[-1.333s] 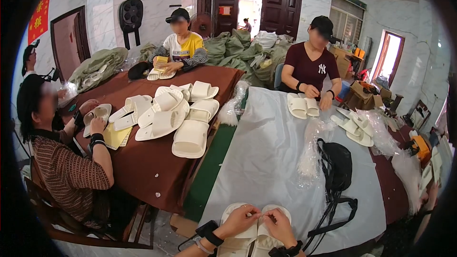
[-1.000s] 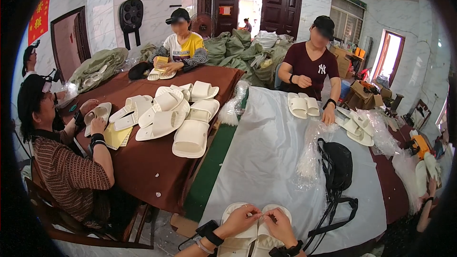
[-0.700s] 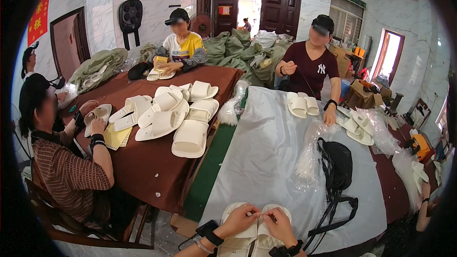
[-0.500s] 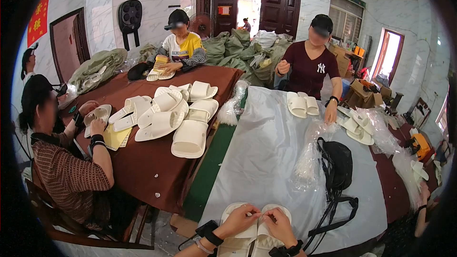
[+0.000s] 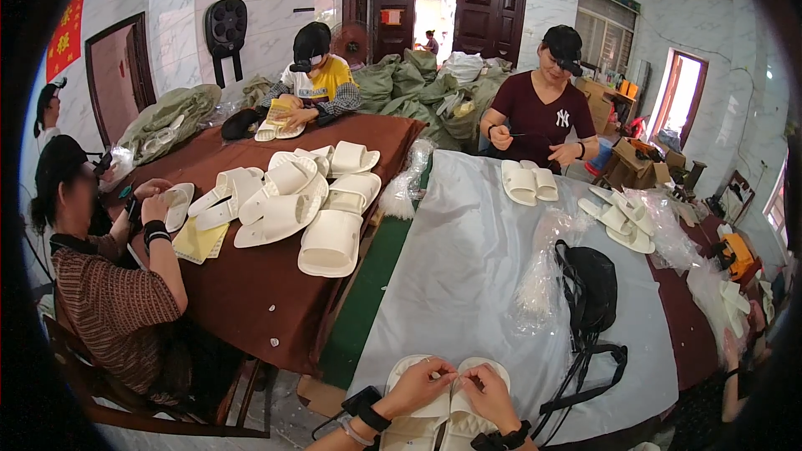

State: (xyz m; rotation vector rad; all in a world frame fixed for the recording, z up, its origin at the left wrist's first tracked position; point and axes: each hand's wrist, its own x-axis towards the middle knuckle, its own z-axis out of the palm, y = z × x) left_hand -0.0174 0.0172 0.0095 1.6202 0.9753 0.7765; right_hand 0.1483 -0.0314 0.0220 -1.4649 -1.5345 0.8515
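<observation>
A pair of cream slide slippers lies side by side at the near edge of the grey-covered table, the left slipper [image 5: 412, 432] beside the right slipper [image 5: 461, 434]. Over their straps my left hand [image 5: 420, 387] and my right hand [image 5: 488, 396] meet, fingertips pinched close together above the gap between the two shoes. Whatever sits between the fingers is too small to make out. My hands cover much of both straps.
A black bag [image 5: 589, 284] with loose straps lies right of my hands, near a bundle of clear plastic strips [image 5: 539, 284]. More cream slippers [image 5: 332, 244] are heaped on the brown-covered table [image 5: 242, 301]. Co-workers sit left and across; another's hands show at right.
My hands stay nearly where they were, still pinched. The co-worker across has drawn a hand back from the slippers and holds a thin dark item. The left co-worker's hands shifted on a slipper.
</observation>
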